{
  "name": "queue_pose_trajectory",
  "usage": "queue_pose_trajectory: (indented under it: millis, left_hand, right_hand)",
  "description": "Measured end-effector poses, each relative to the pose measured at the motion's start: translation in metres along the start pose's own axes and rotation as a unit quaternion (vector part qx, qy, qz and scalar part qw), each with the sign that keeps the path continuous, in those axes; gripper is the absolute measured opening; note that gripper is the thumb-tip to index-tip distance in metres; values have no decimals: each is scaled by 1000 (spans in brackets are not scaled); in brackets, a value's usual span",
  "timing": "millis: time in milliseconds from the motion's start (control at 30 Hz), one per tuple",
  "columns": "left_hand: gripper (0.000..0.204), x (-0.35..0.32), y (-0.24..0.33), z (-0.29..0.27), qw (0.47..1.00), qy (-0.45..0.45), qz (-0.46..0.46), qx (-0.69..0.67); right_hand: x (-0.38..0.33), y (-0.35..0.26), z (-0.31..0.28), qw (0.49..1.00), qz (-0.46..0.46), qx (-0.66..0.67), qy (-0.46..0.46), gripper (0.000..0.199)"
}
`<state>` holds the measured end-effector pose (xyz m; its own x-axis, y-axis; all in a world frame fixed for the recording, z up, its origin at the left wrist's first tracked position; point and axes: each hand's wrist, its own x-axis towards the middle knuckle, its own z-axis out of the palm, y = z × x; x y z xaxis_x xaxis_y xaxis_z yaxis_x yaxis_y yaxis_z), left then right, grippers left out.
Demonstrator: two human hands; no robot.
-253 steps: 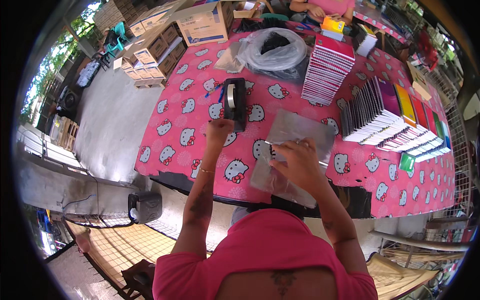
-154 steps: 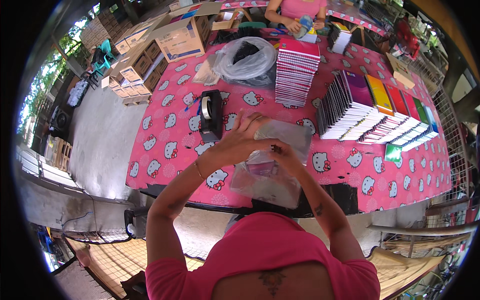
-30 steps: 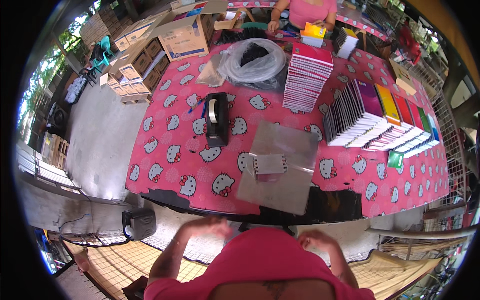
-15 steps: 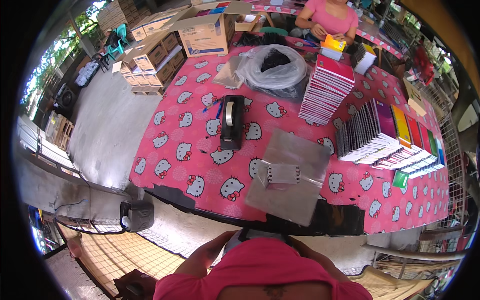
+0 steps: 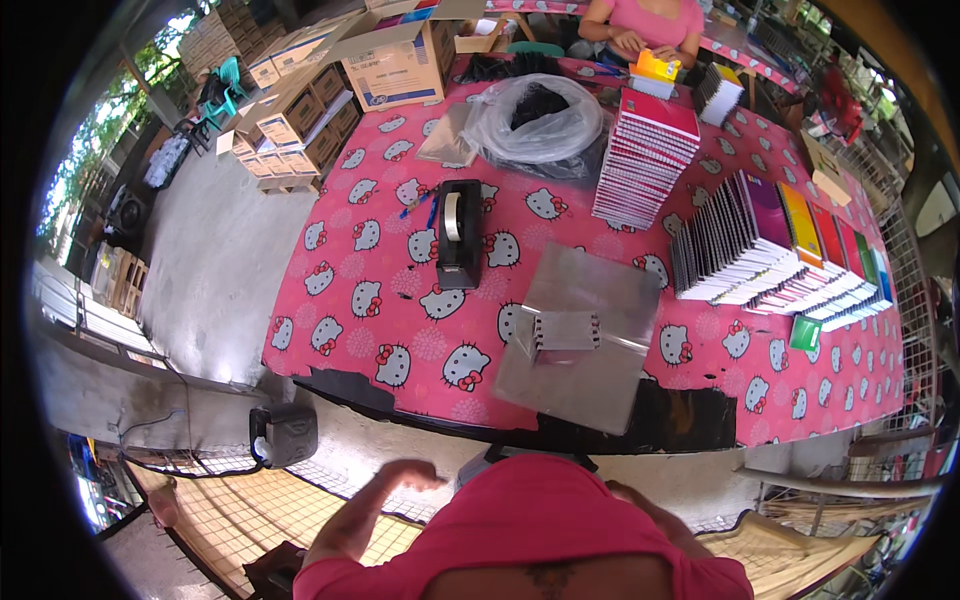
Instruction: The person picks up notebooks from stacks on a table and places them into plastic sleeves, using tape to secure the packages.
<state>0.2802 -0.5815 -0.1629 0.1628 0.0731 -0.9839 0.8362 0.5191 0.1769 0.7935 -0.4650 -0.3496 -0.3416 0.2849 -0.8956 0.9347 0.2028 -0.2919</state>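
My left hand [image 5: 412, 474] is raised off my body, just below the table's front edge. Its fingers reach loosely to the right, slightly blurred, with nothing visible in them. My right forearm runs down beside my pink shirt, and the shirt hides the right hand. A grey, dark-edged object [image 5: 476, 466] shows partly at my waist; its kind is unclear. Nearest on the table lie clear plastic sleeves [image 5: 590, 392], with a small white spiral notebook [image 5: 567, 331] on or under them. Left of these stands a black tape dispenser [image 5: 460, 250], beside blue pens [image 5: 432, 212].
Stacked red spiral notebooks [image 5: 645, 165] and rows of colourful notebooks [image 5: 740, 245] fill the right side. A clear plastic bag [image 5: 480, 130] and a cardboard box [image 5: 400, 75] are at the back. Across the table, a person handles a yellow notebook [image 5: 655, 68]. A black jerrycan [image 5: 290, 435] stands lower left.
My left hand has come away from my waist, out to the left. The view has shifted slightly. The things on my part of the table lie as before.
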Motion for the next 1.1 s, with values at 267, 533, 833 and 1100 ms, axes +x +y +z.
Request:
queue_pose_trajectory:
  millis: [267, 533, 833, 1100]
  left_hand:
    - [82, -178, 233, -127, 517, 745, 347, 239]
    - [72, -163, 273, -177, 690, 604, 374, 141]
    - [66, -74, 197, -134, 576, 494, 581, -295]
    - [31, -124, 211, -163, 527, 544, 618, -211]
  right_hand:
    - [-174, -160, -211, 986, -160, -15, -44, 38]
    - [-122, -282, -217, 616, -457, 629, -123, 52]
    - [-163, -235, -299, 782, -377, 340, 362, 78]
    - [-201, -248, -325, 693, -447, 372, 426, 37]
